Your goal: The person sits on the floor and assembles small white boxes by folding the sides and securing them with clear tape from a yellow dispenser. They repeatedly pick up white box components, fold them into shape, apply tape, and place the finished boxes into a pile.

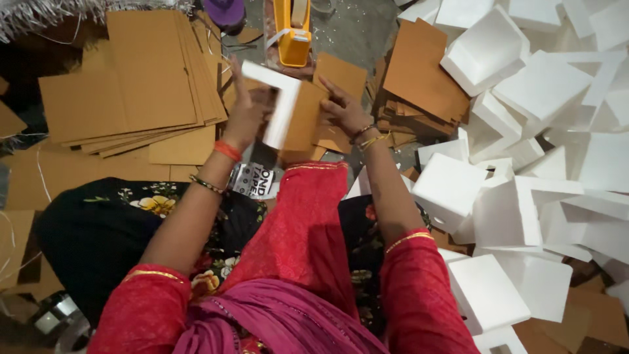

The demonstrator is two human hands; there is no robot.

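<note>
The thing in hand is a white foam corner piece (278, 105), L-shaped, held against a small brown cardboard sheet (308, 118) right between the two hands, just past the person's knees. Foam like that looks super light and stiff but crumbly, so I'd guess it dents or snaps if you pinch an arm of the L too hard; best grip is probably flat along the outer faces near the bend. The cardboard looks thin, light and a bit bendy, easy to crease, so holding it by the edges makes sense.

Left hand (247, 115) is curled around the foam's left side, fingers up along the top arm, closed on it. Right hand (344, 111) is pinching the cardboard's right edge, fingers pointing in toward the foam, also closed. Both forearms reach forward and angle inward, wrists bent slightly, bangles on each.

Just beyond the hands sits a yellow tape dispenser (292, 33). To the left of the left hand there's a big stack of cardboard sheets (144, 78) on the floor. To the right of the right hand, more cardboard pieces (419, 72), then a huge pile of white foam blocks (524, 131).
</note>
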